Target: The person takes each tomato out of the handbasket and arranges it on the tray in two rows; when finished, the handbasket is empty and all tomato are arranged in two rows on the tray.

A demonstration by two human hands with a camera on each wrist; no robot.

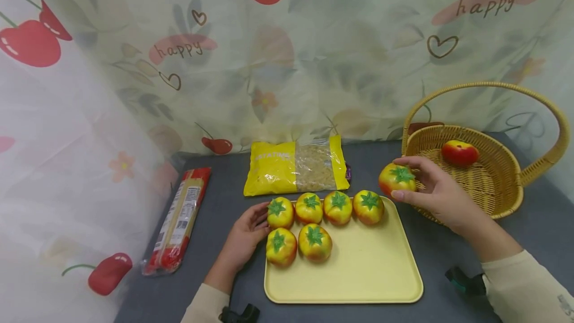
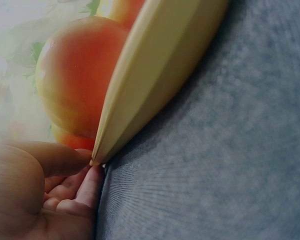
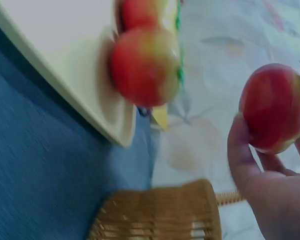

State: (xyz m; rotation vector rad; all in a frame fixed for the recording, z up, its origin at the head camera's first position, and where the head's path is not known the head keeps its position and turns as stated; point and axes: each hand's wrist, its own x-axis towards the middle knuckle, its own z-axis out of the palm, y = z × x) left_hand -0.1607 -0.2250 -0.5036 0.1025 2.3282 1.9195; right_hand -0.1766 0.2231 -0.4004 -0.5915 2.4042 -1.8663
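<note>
My right hand holds a yellow-red tomato with a green star-shaped top, between thumb and fingers, in the air past the tray's back right corner. Its red underside shows in the right wrist view. Several like tomatoes sit on a pale yellow tray, in a back row and at the left of a second row. At the tray's left edge, my left hand pinches the rim between thumb and fingers, beside the leftmost tomatoes. A wicker basket stands right, holding one red-yellow tomato.
Behind the tray lies a yellow bag with a see-through window. A red-ended clear packet lies at the left on the dark grey table. The basket's tall handle arches upward. Printed cloth hangs behind and at the sides.
</note>
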